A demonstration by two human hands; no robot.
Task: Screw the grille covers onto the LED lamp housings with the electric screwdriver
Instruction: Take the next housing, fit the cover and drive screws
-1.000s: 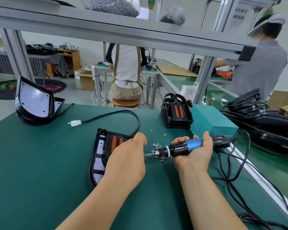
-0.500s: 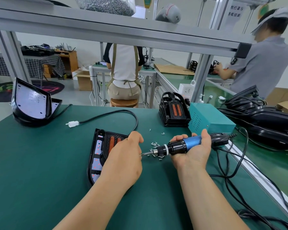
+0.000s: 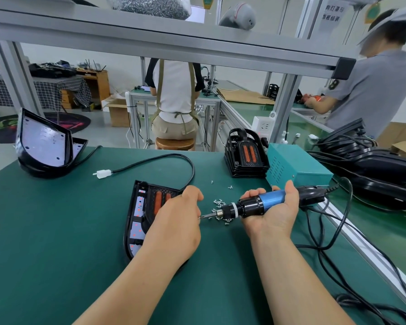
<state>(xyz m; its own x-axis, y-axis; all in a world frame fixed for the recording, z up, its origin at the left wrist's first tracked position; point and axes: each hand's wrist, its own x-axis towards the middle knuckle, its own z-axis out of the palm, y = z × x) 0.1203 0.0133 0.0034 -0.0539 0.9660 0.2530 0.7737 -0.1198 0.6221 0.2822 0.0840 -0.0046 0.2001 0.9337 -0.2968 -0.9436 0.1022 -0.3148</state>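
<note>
My right hand (image 3: 271, 214) is gripping the electric screwdriver (image 3: 256, 204) off the lamp housing (image 3: 138, 207)'s right edge. My left hand (image 3: 176, 221) is curling at the bit (image 3: 205, 216), perhaps pinching something.

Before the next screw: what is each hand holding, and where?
Right hand grips the electric screwdriver round its body. Left hand curls at the bit; whether it pinches anything cannot be told.

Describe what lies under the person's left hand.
Under the left hand lies a lamp housing with its grille cover, orange strips showing. The hand covers the housing's right side, and whether it pinches a screw at the screwdriver bit cannot be seen.
</note>
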